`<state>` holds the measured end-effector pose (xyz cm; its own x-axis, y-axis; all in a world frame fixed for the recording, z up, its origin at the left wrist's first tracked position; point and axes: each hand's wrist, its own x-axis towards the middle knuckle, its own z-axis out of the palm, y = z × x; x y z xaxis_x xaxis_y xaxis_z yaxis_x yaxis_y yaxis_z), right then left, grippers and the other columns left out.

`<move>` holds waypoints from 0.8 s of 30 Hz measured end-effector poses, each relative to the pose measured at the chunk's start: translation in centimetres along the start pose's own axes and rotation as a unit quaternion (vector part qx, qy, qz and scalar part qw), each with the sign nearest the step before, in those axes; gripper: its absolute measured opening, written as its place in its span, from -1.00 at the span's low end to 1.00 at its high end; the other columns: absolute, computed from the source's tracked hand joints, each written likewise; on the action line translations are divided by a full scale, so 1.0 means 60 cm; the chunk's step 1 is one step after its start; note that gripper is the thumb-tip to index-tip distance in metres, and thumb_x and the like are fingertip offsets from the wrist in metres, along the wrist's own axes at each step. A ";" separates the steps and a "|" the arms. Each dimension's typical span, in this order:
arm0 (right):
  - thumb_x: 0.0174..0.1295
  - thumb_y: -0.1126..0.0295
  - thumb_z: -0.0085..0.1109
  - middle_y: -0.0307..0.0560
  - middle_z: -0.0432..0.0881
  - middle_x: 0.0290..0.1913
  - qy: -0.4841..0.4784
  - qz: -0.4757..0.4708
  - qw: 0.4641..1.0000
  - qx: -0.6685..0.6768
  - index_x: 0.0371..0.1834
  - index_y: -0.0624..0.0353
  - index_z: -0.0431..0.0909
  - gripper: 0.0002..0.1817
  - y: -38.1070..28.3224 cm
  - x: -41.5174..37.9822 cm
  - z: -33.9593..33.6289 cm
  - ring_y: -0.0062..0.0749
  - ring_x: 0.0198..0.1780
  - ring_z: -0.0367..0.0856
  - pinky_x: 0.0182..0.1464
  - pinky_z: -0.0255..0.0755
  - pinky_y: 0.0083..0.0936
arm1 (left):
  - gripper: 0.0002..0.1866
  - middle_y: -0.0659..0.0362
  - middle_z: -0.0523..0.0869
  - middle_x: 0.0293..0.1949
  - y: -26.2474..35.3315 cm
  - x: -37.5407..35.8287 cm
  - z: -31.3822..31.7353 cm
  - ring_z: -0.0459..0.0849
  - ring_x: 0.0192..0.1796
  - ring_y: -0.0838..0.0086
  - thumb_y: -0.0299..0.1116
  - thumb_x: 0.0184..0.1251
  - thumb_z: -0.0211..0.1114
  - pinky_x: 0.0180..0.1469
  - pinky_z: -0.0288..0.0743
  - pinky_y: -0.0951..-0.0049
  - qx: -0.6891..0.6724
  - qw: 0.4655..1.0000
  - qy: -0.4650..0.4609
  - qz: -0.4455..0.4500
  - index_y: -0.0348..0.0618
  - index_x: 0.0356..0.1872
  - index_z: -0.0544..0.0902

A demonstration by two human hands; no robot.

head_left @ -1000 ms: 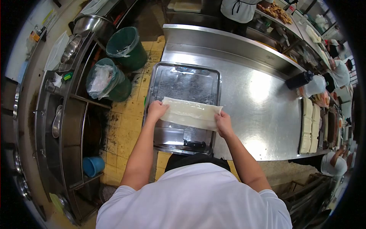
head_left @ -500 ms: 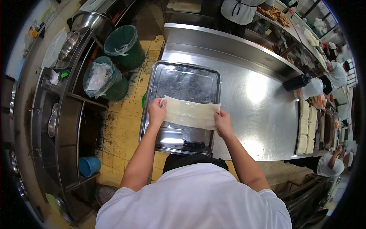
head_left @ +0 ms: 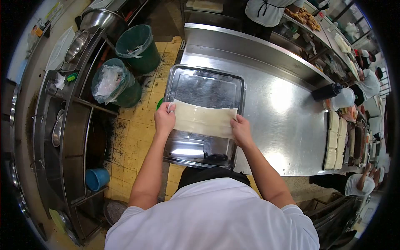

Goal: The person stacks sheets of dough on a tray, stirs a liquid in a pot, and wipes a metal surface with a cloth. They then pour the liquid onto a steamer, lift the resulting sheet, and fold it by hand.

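Observation:
A pale, flat sheet of dough (head_left: pixel 202 120) is stretched between my two hands above a metal tray (head_left: pixel 208 85). My left hand (head_left: pixel 165 117) pinches its left end, thumb on top, near the tray's left rim. The right end is gripped by my right hand (head_left: pixel 241 128), over the tray's right side. Below the dough, a cleaver with a dark handle (head_left: pixel 216 157) lies in the tray near my body. The tray surface looks wet and shiny.
The steel table (head_left: pixel 277 112) extends right, with a raised back ledge. A black bottle (head_left: pixel 326 92) and a tray of dough blocks (head_left: pixel 332 141) stand at its right end. Two green bins (head_left: pixel 138 48) are on the left floor. Several people are in the background.
Both hands have moved slightly left and away from my body with the dough. The camera view has shifted a little.

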<state>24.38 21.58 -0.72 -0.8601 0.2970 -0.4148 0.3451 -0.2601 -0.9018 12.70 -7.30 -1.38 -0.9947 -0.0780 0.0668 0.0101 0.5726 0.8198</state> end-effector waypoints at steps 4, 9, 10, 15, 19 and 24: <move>0.46 0.57 0.02 -0.06 0.74 0.04 0.005 0.010 1.000 -0.004 0.25 0.33 0.60 -0.65 0.016 0.014 0.000 -0.38 0.00 0.70 0.08 0.60 -0.40 | -0.78 0.05 0.79 -0.41 -0.014 0.010 0.003 0.71 -0.40 0.41 -0.29 0.47 0.37 -0.27 0.55 0.32 0.008 1.000 -0.007 0.001 -0.30 -0.15 0.72; 0.42 0.54 0.04 -0.09 0.76 -0.01 0.019 0.011 1.000 -0.023 0.23 0.33 0.62 -0.64 0.039 0.033 -0.007 -0.44 -0.07 0.69 0.02 0.56 -0.47 | -0.78 -0.02 0.79 -0.38 -0.041 0.022 0.018 0.74 -0.41 0.25 -0.28 0.45 0.37 -0.25 0.57 0.25 0.029 0.999 -0.022 0.008 -0.26 -0.14 0.73; 0.42 0.54 0.04 -0.09 0.76 -0.01 0.019 0.012 0.999 -0.034 0.25 0.33 0.61 -0.63 0.043 0.036 -0.011 -0.45 -0.07 0.69 0.01 0.56 -0.48 | -0.78 -0.04 0.79 -0.38 -0.038 0.022 0.018 0.74 -0.40 0.20 -0.28 0.45 0.37 -0.25 0.57 0.22 0.050 0.998 -0.028 0.005 -0.25 -0.14 0.73; 0.37 0.49 0.15 -0.05 0.77 -0.01 0.048 0.019 0.994 -0.094 0.37 0.35 0.54 -0.52 0.044 0.042 -0.031 -0.46 -0.08 0.68 -0.03 0.56 -0.46 | -0.73 -0.11 0.79 -0.24 -0.060 0.023 0.025 0.76 -0.20 0.01 -0.26 0.39 0.38 -0.09 0.58 0.08 0.107 0.991 -0.079 0.006 -0.22 -0.03 0.73; 0.31 0.42 0.24 0.00 0.78 -0.05 0.115 0.021 0.981 -0.155 0.37 0.38 0.53 -0.45 0.020 0.026 -0.044 -0.42 -0.10 0.70 -0.02 0.57 -0.44 | -0.54 -0.11 0.74 0.10 -0.056 0.008 0.020 0.70 0.15 -0.07 -0.26 0.36 0.37 0.18 0.55 0.02 0.172 0.980 -0.098 0.011 -0.23 0.23 0.62; 0.28 0.36 0.26 0.10 0.76 0.01 0.108 -0.075 0.930 -0.344 0.41 0.35 0.49 -0.39 0.034 0.017 -0.081 -0.26 -0.06 0.73 -0.05 0.61 -0.36 | -0.37 -0.07 0.72 0.14 -0.022 -0.014 -0.016 0.69 0.16 -0.04 -0.22 0.33 0.40 0.19 0.55 0.03 0.197 0.975 -0.101 -0.033 -0.23 0.39 0.50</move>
<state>26.06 25.84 -3.58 -0.8478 0.4798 -0.2259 0.4502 0.4260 -0.7848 13.61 -8.74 -1.96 -0.9922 0.0150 -0.1240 -0.0540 0.8439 0.5338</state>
